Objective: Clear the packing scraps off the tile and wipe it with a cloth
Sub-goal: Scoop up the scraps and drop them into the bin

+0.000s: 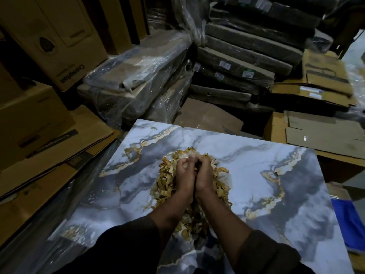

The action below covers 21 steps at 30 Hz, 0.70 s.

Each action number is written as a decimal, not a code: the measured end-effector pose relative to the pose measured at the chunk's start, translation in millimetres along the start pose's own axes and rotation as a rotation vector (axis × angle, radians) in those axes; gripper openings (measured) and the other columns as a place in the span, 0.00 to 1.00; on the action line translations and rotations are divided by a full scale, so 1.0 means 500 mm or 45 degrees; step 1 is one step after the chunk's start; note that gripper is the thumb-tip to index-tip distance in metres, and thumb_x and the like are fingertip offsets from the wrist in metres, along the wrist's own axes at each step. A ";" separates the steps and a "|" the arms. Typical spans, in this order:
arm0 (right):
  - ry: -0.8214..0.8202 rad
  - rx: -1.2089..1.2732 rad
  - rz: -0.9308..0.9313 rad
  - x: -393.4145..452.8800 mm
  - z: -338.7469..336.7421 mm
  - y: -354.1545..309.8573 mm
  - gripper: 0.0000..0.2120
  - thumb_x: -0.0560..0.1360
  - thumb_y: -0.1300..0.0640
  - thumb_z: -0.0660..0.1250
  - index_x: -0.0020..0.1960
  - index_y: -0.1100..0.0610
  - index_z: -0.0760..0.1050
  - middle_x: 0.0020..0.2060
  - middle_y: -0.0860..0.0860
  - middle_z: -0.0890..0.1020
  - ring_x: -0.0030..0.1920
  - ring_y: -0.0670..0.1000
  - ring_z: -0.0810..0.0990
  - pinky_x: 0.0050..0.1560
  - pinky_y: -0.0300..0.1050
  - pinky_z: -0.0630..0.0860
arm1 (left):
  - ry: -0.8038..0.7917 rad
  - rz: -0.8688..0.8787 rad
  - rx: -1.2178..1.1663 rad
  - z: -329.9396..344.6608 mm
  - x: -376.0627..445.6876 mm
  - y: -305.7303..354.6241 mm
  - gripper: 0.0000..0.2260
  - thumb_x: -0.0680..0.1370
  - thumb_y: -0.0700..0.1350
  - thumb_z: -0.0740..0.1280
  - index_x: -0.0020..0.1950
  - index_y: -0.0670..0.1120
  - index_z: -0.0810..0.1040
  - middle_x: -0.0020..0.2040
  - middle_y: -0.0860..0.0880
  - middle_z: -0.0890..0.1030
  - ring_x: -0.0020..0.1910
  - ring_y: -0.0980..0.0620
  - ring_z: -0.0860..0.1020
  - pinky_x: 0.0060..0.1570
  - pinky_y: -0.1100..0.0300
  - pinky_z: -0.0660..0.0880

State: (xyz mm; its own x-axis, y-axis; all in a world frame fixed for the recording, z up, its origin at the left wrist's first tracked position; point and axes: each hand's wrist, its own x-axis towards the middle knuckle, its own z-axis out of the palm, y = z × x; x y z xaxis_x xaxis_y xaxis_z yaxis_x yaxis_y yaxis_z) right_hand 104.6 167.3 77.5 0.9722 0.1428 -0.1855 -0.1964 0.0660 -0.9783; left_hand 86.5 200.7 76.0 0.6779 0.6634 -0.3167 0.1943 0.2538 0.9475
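Observation:
A large glossy marble-look tile [256, 175], white and grey with gold veins, lies flat in front of me. A heap of yellow-brown packing scraps [167, 178] sits on its middle and trails back toward me. My left hand [184, 175] and my right hand [205, 173] are pressed side by side on top of the heap, fingers curled into the scraps. A blue cloth [347, 226] lies off the tile's right edge.
Cardboard boxes [39, 119] stand to the left. Plastic-wrapped packs [138, 84] and a stack of dark flat packages [246, 56] rise behind the tile. Flattened cardboard [320, 135] lies at the right.

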 end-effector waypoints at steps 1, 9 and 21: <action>0.012 -0.021 -0.009 -0.001 0.005 -0.003 0.15 0.84 0.54 0.58 0.45 0.51 0.81 0.45 0.50 0.84 0.49 0.51 0.81 0.53 0.46 0.77 | 0.019 0.016 0.022 0.000 -0.003 0.006 0.13 0.83 0.50 0.65 0.55 0.39 0.76 0.49 0.41 0.83 0.48 0.46 0.82 0.51 0.52 0.77; 0.099 0.200 0.181 -0.017 -0.013 0.003 0.13 0.81 0.58 0.62 0.47 0.51 0.85 0.50 0.48 0.87 0.52 0.47 0.85 0.52 0.45 0.81 | 0.146 -0.011 0.241 -0.009 -0.021 0.010 0.08 0.80 0.50 0.69 0.47 0.45 0.80 0.41 0.51 0.82 0.39 0.55 0.80 0.36 0.61 0.72; 0.006 0.405 0.558 -0.061 -0.071 -0.004 0.20 0.76 0.43 0.67 0.63 0.53 0.81 0.58 0.53 0.84 0.59 0.56 0.82 0.59 0.54 0.80 | 0.063 -0.156 -0.375 0.005 -0.070 0.018 0.26 0.83 0.63 0.56 0.62 0.46 0.82 0.57 0.46 0.85 0.57 0.46 0.83 0.62 0.48 0.78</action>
State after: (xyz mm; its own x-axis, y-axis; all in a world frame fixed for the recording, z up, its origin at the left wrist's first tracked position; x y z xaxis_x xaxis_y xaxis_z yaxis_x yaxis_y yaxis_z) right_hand 80.0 128.0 81.8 0.7911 0.2197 -0.5708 -0.6116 0.2969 -0.7334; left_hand 66.4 178.2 95.7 0.6252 0.6470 -0.4366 0.0543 0.5219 0.8513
